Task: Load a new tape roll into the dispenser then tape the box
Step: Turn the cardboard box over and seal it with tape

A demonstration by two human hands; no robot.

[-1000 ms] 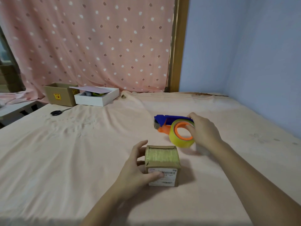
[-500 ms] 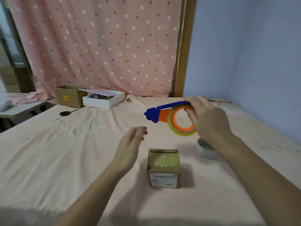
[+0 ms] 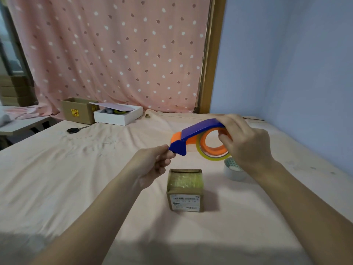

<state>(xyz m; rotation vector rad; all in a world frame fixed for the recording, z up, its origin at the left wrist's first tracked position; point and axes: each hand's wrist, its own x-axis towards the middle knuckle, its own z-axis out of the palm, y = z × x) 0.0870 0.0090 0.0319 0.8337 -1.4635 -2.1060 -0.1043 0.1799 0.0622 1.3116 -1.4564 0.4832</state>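
Although a yellowish tape roll [image 3: 214, 150] was already seated on the orange hub of the dispenser [image 3: 198, 138], the loading was judged to be finished or nearly so, while the taping of the box [image 3: 185, 190] was judged not yet begun with this roll. The dispenser was held off the cloth, right of centre in the frame, above and slightly beyond the box. It was gripped by the right hand [image 3: 246, 144], whose fingers were curled closed over the blue handle and through the hub opening. The blue nose at the dispenser's left end was met by the left hand [image 3: 152, 163], its thumb and forefinger pinched together there; whether a loose tape end was caught between them could not be told, the spot being blurred.

The box was seen standing on the pink cloth [image 3: 76, 178] just below the centre of the frame, apart from both hands. It appeared as a small brown carton, its top covered by a glossy, yellowish layer of tape, and a white barcode label was carried on its near face. A second roll [image 3: 234, 171], pale and lying flat, was seen just right of the box, partly hidden behind the right wrist.

What was judged to remain was the drawing out of the tape end, its pressing onto the box, and the cut.
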